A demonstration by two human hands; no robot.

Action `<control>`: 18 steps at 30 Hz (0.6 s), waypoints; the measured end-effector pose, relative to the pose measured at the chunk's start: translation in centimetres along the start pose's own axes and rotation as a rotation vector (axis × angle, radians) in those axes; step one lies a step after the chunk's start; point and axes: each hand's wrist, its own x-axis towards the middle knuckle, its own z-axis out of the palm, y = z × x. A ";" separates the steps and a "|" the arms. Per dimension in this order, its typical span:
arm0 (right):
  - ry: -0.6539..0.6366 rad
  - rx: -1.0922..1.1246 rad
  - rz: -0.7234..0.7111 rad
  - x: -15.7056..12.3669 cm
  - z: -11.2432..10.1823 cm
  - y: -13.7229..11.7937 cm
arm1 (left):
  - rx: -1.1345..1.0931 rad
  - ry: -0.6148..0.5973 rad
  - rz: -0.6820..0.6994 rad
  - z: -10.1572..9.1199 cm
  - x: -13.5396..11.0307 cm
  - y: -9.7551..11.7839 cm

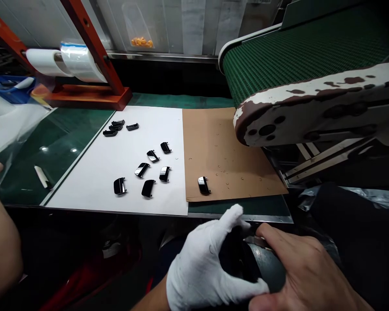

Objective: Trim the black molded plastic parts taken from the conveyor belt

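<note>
My left hand [205,263], in a white glove, curves its thumb and fingers around a dark, black plastic part [235,255] just below the table edge. The part's outline is mostly lost against the dark background. Facing it, my bare right hand [311,268] has its fingers bent around a thin greyish strip [259,242], perhaps a tool; its kind does not show. The right thumb comes close to the gloved fingertips. Nearest on the table, a glossy black plastic piece [204,185] lies on the brown cardboard sheet [246,168].
Several similar black pieces [148,188] lie on a white sheet [84,185]. Small curled shavings dot the cardboard. A green conveyor [298,56] overhangs at right. An orange stand [87,95] holds plastic-film rolls [81,62]. Another person's arm [1,242] reaches in at left, near a white-handled tool [41,176].
</note>
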 end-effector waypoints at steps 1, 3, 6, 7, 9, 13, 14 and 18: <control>-0.005 -0.009 0.006 0.0 0.0 0.0 | -0.011 -0.009 -0.006 0.0 0.0 0.0; -0.032 -0.010 0.024 0.0 0.1 0.0 | -0.031 -0.024 -0.003 -0.1 0.2 0.1; -0.048 -0.008 0.028 0.0 0.2 0.0 | -0.053 -0.027 0.013 -0.1 0.3 0.2; -0.044 -0.012 0.024 0.1 0.2 0.0 | -0.059 -0.024 0.014 0.0 0.4 0.2; -0.035 -0.027 0.008 0.3 0.2 0.0 | -0.062 -0.016 0.011 0.0 0.5 0.2; 0.002 -0.063 -0.021 0.5 0.2 -0.1 | -0.059 -0.020 0.025 0.0 0.5 0.1; 0.016 -0.065 -0.030 0.5 0.2 -0.2 | -0.058 -0.020 0.027 -0.1 0.5 0.1; 0.108 -0.034 -0.020 0.6 0.5 -0.5 | -0.061 -0.007 -0.006 0.0 0.5 0.1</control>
